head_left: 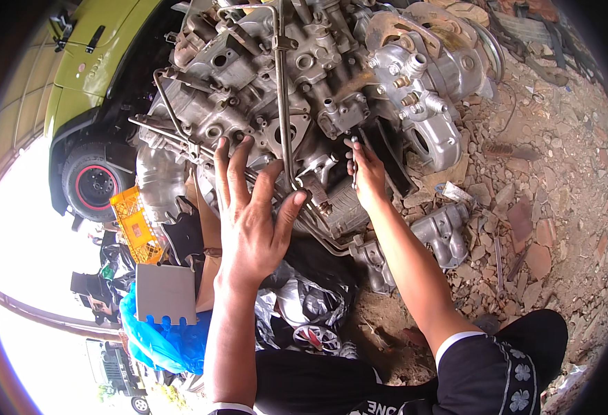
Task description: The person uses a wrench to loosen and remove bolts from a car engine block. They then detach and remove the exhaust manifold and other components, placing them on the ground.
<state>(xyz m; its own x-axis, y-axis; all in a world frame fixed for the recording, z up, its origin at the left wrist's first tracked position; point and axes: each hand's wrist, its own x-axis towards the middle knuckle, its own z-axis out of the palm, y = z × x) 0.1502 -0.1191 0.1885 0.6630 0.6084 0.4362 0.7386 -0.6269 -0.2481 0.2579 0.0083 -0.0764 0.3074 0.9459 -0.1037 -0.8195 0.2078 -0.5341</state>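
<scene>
A greasy grey engine [248, 104] lies across the upper middle, with bent metal pipes [282, 97] running over it. My left hand [252, 225] rests on its near left side, fingers spread over the thin pipes and the thumb by the bend of the long pipe. To its right, my right hand [369, 181] is closed around a slim metal wrench [355, 162], held roughly upright in the picture. The wrench's upper end is close to a small bolted housing [345, 116] on the engine; I cannot tell whether it touches.
Right of the engine stands a pump-like metal part [414, 83]. A loose cast-metal part [442, 235] lies on broken rubble [525, 242]. At the left are a yellow crate [136, 225], a grey box [166, 294] on blue plastic [172, 346] and a green vehicle [96, 69].
</scene>
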